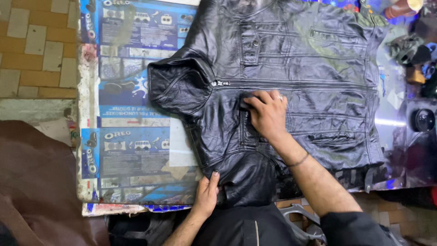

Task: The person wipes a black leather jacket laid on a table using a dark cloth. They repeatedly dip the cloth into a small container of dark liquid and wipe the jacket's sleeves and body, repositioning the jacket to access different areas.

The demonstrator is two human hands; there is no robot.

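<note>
1 black leather jacket (291, 68) lies flat, front up, on the table (136, 150), collar toward the left, hem toward the right; near shoulder/sleeve hangs over the near table edge. Table top is covered w/ blue printed packaging sheets (132, 54).

Right hand (267, 115): fingers bent, pressing down on the chest just below the centre zip (291, 84), something small and pale under the fingertips, can't tell what. Not a closed grasp, more a flat press.
Left hand (207, 193): pinching the near shoulder at the table edge, thumb on top, gripping the leather.

Handling, my read: soft, drapey, fairly heavy for a garment; glossy surface prob slippery on the sheets, creases easily. Best hold = seams, collar, shoulder edge, not the flat panels.

Counts: 1 jacket, 2 hands, 1 centre zip, several pocket openings (exact no. unclear). Brown material (41, 182) at left, dark clutter (421, 68) at far right.
</note>
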